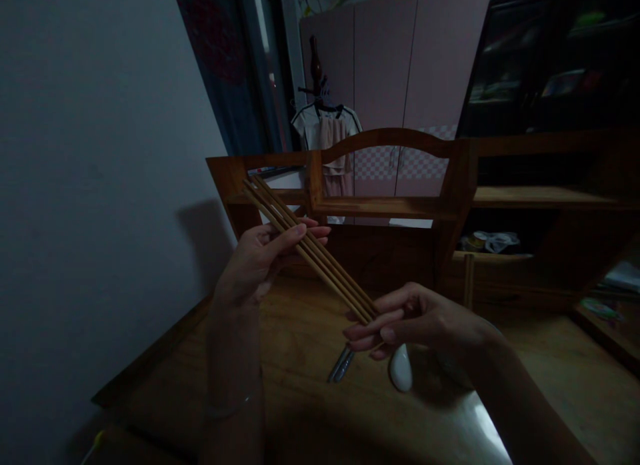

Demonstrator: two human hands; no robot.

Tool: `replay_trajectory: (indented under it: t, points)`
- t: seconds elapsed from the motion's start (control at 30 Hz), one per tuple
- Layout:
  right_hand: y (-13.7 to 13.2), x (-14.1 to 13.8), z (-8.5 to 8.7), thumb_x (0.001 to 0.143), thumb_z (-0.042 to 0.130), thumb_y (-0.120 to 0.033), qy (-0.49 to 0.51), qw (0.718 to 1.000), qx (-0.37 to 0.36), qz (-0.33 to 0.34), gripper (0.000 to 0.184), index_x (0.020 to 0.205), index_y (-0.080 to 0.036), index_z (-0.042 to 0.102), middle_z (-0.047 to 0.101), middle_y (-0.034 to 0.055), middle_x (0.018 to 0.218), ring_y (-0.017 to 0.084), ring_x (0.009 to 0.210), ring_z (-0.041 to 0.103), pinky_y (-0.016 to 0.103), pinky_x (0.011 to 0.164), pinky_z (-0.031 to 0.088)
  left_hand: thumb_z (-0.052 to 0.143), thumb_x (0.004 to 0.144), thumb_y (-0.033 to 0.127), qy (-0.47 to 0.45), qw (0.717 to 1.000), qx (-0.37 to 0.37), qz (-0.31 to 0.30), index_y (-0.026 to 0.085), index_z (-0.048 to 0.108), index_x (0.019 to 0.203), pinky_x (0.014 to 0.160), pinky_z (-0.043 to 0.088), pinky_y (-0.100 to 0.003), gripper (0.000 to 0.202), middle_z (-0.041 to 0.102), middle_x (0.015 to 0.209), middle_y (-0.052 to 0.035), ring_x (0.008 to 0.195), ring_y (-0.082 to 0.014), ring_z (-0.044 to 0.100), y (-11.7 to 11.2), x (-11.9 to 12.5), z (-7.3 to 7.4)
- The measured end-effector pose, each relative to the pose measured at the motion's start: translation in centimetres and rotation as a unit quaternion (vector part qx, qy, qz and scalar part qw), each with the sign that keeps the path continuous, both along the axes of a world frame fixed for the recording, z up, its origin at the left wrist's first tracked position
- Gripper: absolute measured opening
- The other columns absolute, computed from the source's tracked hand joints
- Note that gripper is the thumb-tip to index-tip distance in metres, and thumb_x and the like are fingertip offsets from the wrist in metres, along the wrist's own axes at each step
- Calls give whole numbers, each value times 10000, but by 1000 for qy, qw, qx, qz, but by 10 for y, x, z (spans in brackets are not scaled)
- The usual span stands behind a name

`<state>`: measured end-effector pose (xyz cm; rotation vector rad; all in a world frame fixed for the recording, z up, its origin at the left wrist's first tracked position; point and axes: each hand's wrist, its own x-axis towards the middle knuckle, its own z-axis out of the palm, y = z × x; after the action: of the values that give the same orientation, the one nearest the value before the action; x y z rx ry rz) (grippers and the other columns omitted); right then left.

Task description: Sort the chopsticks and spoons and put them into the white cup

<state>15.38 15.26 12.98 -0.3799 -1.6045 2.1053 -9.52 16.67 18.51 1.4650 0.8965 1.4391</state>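
Note:
Several wooden chopsticks (335, 275) are held side by side above the desk, slanting from upper left to lower right. My left hand (265, 252) pinches them near their upper part, thumb on top and fingers behind. At their lower ends, my right hand (415, 318) has its fingers closed around the tips. Below it on the desk lies a white spoon (401, 370), its handle end hidden by the hand. Two slim metallic pieces (341, 365) lie left of the spoon, partly covered by the right fingers. More upright sticks (469, 278) show behind my right wrist; their base is hidden.
The wooden desk (295, 338) has a raised shelf frame (390, 208) along its back. A shelf at right holds a crumpled clear plastic bag (501, 241). A wall (125, 152) borders the left side. Behind stand hanging clothes (330, 128) and a pink wardrobe (383, 72).

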Motion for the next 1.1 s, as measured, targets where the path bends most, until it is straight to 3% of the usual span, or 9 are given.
replay_trajectory:
  t: [1.1]
  points:
    - [0, -1, 2, 866, 704, -212, 12, 1000, 19, -13, 232, 1077, -115, 702, 633, 172, 1173, 264, 1062, 630, 308, 850, 557, 718, 760, 356, -3, 999, -10, 45, 128, 695, 891, 757, 602, -334, 264, 734, 972, -129, 914, -259, 701, 2, 0, -1]
